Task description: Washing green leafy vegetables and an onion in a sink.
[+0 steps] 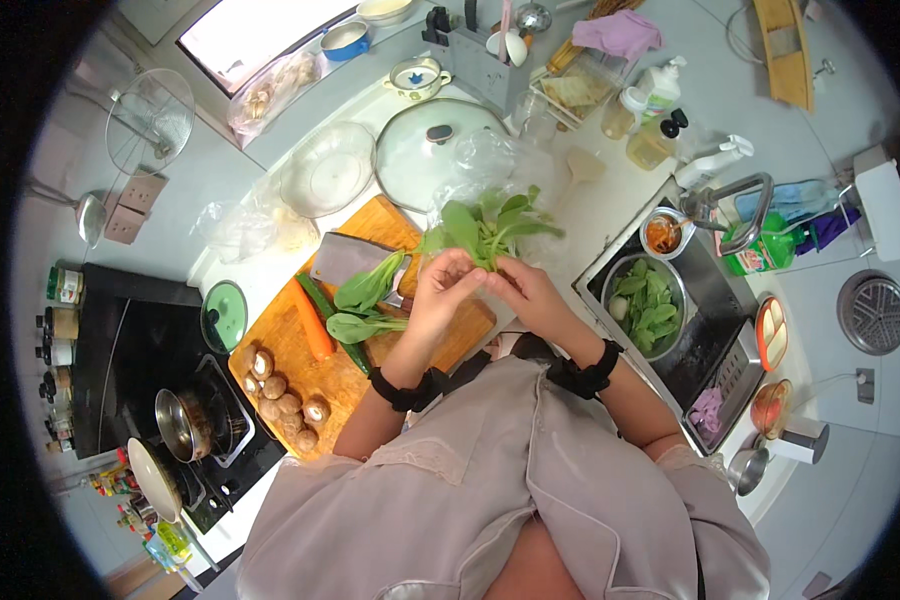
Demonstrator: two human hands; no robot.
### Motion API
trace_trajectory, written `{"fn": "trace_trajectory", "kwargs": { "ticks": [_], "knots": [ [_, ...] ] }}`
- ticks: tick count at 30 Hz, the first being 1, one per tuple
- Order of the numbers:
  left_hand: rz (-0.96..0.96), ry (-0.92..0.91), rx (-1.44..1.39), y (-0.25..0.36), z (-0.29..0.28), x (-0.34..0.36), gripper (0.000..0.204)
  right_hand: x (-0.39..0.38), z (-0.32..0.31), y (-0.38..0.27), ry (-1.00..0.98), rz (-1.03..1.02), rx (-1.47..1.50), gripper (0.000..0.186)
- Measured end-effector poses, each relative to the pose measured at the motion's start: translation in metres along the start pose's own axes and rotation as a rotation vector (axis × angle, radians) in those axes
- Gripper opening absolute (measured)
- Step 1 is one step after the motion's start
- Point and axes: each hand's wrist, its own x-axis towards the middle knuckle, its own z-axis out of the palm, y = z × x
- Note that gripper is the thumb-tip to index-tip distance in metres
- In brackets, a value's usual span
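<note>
Both my left hand [442, 296] and my right hand [522, 300] pinch the stems of a leafy green bunch [485, 222] at the back edge of the wooden cutting board [458, 325]. Behind the leaves lies crumpled clear plastic [490, 160]. Left of my hands a cleaver [342, 258] rests on the board, with loose green stalks [360, 288], a carrot [312, 325], a cucumber [355, 355] and several mushrooms [280, 403].
A sink [682, 375] holding a bowl of greens [642, 305] is at right, bottles [655, 140] behind it. At left are a black stove [120, 360] with pans [180, 425]. A glass lid [410, 165] and clear plate [325, 170] sit at the back.
</note>
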Motion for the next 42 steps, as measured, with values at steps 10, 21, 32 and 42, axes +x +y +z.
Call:
{"fn": "trace_trajectory", "kwargs": {
  "ticks": [10,21,32,42],
  "knots": [
    [0.180,-0.072,0.035,0.006,0.010,0.002,0.017,-0.001,0.000,0.017,0.127,-0.148,0.065,0.020],
    [0.031,-0.024,-0.006,0.028,0.017,-0.008,0.021,-0.004,0.002,0.002,0.185,-0.178,0.200,0.024],
    [0.070,0.265,1.512,-0.008,-0.104,-0.008,0.035,0.023,-0.014,0.112,0.011,0.136,-0.553,0.050],
    [-0.045,0.422,1.866,-0.027,-0.136,-0.003,0.031,0.011,0.001,0.086,-0.169,0.175,-0.417,0.040]
  ]
}}
